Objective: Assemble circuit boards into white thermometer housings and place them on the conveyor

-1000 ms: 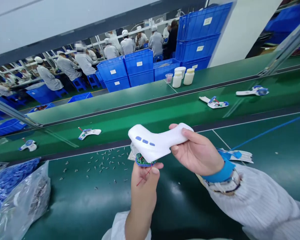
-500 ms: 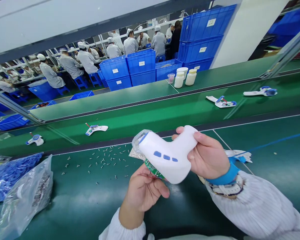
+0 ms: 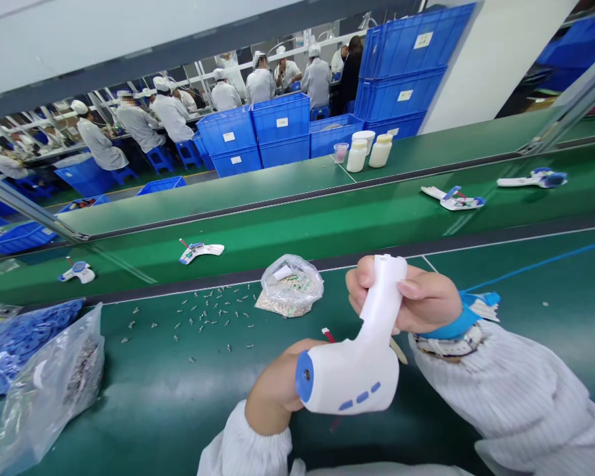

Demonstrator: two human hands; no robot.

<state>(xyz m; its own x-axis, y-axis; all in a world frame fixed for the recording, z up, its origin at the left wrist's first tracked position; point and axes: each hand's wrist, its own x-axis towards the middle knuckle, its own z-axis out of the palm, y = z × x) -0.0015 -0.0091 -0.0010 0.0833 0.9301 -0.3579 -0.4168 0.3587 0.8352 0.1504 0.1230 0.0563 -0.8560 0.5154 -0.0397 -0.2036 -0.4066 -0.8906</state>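
Note:
A white, pistol-shaped infrared thermometer (image 3: 357, 370) with blue buttons and a round blue nose is between my two hands. My right hand (image 3: 429, 301) is closed round its handle, which points up, thumb in front and fingers behind. At the head, my left hand (image 3: 282, 377) supports it from behind near the blue nose; most of its fingers are hidden. A red wire with a white plug (image 3: 328, 334) sticks out behind the body. Beyond the thermometer, an open clear bag of small pale parts (image 3: 291, 287) lies on the green bench.
Small metal parts (image 3: 213, 311) are scattered left of the bag. Farther left lie a clear bag (image 3: 44, 390) and blue parts (image 3: 30, 337). Thermometer halves (image 3: 201, 252) sit on the green belt (image 3: 287, 225). White jars (image 3: 357, 155) and blue crates (image 3: 281, 125) stand beyond, with people working behind.
The thermometer has turned so its handle points up and its blue nose faces left and towards me. The bag behind is uncovered. Thermometer halves on the belt have shifted right.

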